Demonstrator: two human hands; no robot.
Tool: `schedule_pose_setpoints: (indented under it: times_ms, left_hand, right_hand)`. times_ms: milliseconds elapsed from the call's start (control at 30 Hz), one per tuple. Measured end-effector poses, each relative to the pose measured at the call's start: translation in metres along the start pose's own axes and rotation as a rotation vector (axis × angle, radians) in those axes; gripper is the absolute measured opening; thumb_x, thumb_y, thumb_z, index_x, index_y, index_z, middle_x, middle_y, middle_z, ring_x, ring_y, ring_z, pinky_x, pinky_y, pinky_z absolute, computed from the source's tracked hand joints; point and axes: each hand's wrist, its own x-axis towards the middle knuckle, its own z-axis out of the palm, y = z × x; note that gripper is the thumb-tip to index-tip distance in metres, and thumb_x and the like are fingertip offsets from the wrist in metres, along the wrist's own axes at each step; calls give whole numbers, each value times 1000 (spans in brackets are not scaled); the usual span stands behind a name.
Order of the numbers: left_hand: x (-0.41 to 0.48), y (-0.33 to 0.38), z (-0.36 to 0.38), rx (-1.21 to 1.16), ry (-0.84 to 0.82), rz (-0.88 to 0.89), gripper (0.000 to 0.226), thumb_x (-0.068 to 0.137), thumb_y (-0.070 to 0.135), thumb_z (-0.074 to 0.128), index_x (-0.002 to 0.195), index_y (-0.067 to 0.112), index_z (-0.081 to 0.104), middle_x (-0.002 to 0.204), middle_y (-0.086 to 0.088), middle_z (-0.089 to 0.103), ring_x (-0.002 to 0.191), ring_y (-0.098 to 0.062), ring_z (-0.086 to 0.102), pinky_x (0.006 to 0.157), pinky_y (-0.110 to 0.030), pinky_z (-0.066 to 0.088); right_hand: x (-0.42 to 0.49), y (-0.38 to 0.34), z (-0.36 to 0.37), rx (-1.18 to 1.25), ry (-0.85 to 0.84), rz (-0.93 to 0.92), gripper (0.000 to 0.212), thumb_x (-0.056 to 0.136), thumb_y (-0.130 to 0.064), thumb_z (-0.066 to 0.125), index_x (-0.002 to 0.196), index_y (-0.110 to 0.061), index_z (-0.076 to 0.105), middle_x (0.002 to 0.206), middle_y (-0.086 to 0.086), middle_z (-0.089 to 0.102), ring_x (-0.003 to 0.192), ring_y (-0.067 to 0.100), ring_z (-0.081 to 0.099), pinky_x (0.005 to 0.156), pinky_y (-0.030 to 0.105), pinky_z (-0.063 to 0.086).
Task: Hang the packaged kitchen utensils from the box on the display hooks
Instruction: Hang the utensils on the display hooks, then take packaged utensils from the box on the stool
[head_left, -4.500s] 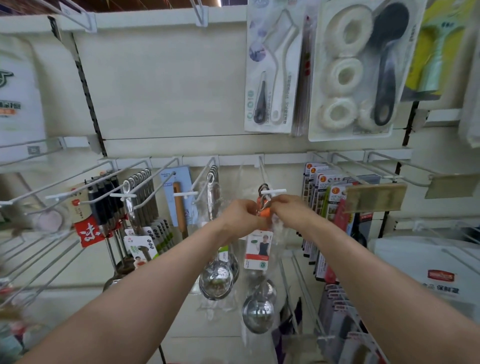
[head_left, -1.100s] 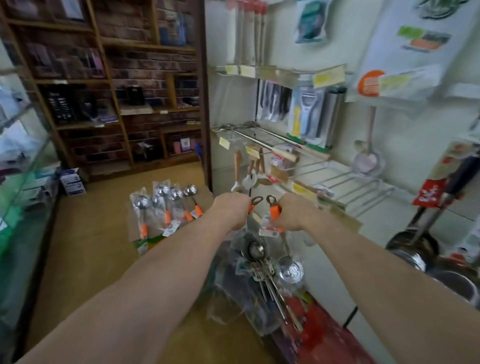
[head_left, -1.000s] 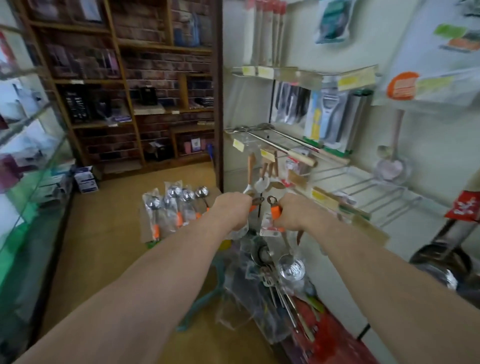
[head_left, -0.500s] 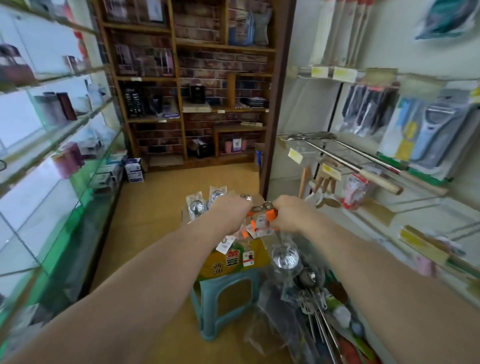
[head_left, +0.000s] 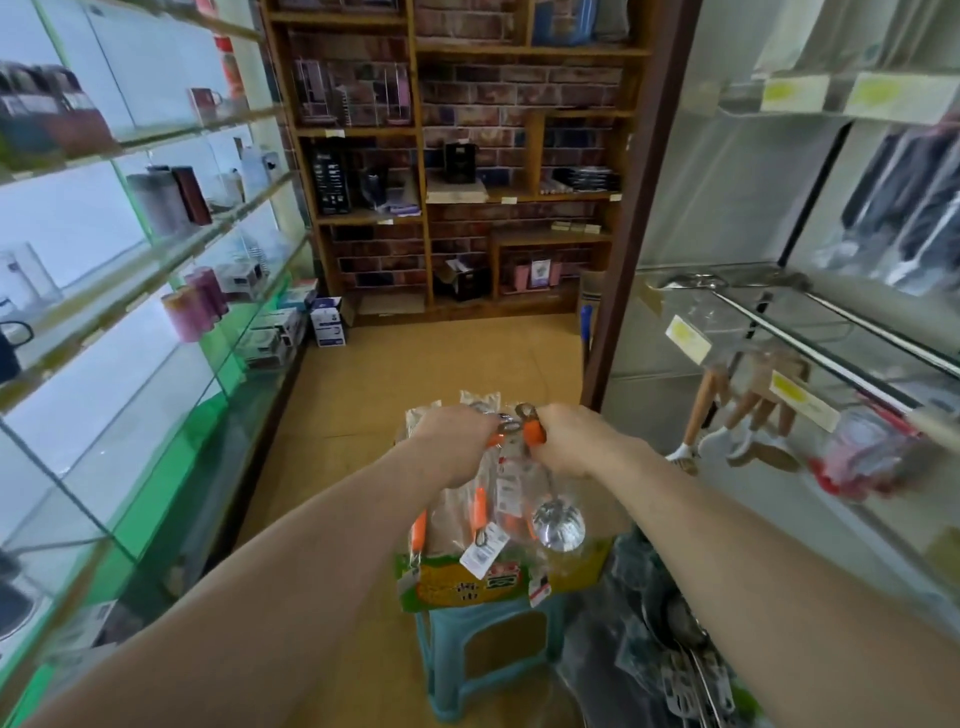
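Hands (head_left: 457, 436) gripping ladle (head_left: 558, 525), box (head_left: 457, 590) lettering possibly Chinese

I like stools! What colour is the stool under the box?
The stool is teal; the head view shows it.

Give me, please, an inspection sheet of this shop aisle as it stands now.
Surface: tan floor; a teal stool carries the cardboard box.
Job's things: packaged ladles with orange handles stand in the box; display hooks on the right wall.
Clutter: bagged utensils heaped on the floor right of the stool.
Grippers: right hand grips the held ladle by its orange handle; left hand pinches a second package by its top, above the box.
Cables: nothing seen.
Surroundings: glass shelves with cups on the left; brick-backed wooden shelving ahead; wooden-handled utensils hanging on the right.
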Motion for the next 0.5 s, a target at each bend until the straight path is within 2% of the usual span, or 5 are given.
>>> schedule_pose_setpoints:
  times_ms: [133,233,333,400,500]
  left_hand:
    - [56,-9,14,-105,-46,-89,25,95,5,46,117,15,50,97,-2,60,85,-20,56,68,-28,44]
    - [93,-13,25,-103,-102,-136,33,93,2,47,123,15,48,99,-2,60,91,-21,60,79,-32,50]
    - [121,-17,36,-29,-194,-137,37,91,-2,46,125,14,48,108,-6,61,102,-26,61,91,-44,50]
    - [137,-20,43,56,-216,-99,38,91,-3,48,125,14,50,109,-7,61,102,-26,60,85,-36,51]
    - [154,-23,55,263,-236,108,38,93,0,47,127,16,54,114,-7,61,108,-25,58,81,-32,46]
  right_hand:
    - [61,18,0,58,-80,11,15,89,-30,56,79,-20,55,78,2,61,71,22,61,64,34,51]
    - [102,29,2,48,-153,-1,24,94,-18,53,71,-19,46,69,-1,49,64,18,51,49,26,33]
    - [132,38,2,-20,-197,-52,9,93,-15,55,84,-17,54,78,1,55,65,17,51,49,26,32]
    - [152,43,2,-102,-251,-76,3,92,-14,56,95,-16,55,79,2,54,65,17,50,48,27,33]
    - [172,46,2,-238,-304,-147,10,91,-13,60,99,-13,56,78,2,51,65,19,49,49,29,34]
